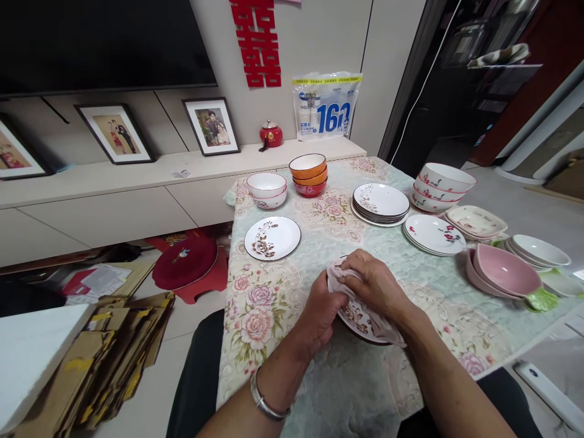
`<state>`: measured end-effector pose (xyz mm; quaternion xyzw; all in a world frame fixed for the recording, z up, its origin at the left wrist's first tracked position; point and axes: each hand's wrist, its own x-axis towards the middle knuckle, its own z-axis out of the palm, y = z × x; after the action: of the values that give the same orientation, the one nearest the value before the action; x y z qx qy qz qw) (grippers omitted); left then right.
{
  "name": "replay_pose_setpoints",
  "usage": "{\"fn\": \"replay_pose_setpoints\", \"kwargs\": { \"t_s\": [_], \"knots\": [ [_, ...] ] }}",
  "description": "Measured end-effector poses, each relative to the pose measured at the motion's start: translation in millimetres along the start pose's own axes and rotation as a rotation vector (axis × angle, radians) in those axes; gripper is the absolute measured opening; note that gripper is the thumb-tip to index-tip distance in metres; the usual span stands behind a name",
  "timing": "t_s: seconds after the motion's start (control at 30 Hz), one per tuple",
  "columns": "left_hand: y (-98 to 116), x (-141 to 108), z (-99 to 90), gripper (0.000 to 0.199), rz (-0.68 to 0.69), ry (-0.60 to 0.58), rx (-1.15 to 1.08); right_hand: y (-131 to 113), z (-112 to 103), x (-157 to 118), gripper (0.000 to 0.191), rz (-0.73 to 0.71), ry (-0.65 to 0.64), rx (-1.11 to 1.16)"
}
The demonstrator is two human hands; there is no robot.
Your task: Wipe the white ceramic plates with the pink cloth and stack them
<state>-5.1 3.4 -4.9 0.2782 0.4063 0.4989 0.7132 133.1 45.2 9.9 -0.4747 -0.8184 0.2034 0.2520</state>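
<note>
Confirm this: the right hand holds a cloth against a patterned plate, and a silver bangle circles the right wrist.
The wrist is wrong: the head view shows the silver bangle on the left wrist. The right hand does hold a cloth against a patterned plate.

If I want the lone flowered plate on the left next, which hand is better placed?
Probably the left hand: it is nearer the lone plate, though it grips the partly covered plate and must let go first. The right hand is farther off and holds the cloth.

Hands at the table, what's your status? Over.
Left hand gripping brown-patterned plate. Right hand pressing cloth against it. Lone plate nearby, out of the way.
</note>
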Motion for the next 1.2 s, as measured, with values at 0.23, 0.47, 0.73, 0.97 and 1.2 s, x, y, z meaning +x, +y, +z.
{"fn": "replay_pose_setpoints", "kwargs": {
  "t_s": [0.23,0.47,0.73,0.97,1.2],
  "knots": [
    [6,-2,2.5,0.068,-0.04,0.045,0.012,11,-1,-1,0.014,0.151,0.108,-0.165],
    [3,-1,1.9,0.058,-0.022,0.005,-0.013,-3,-2,-1,0.011,0.041,-0.008,0.018],
    [5,-1,3.5,0.06,-0.034,0.034,-0.011,5,0,0,0.012,0.079,0.035,0.037],
    [2,0,1.0,0.06,-0.016,-0.003,-0.008,5,-1,0,0.012,0.067,0.029,0.059],
    [5,0,2.9,0.062,-0.033,0.018,0.01,7,0,1,0.011,0.06,0.037,0.08]
  ]
}}
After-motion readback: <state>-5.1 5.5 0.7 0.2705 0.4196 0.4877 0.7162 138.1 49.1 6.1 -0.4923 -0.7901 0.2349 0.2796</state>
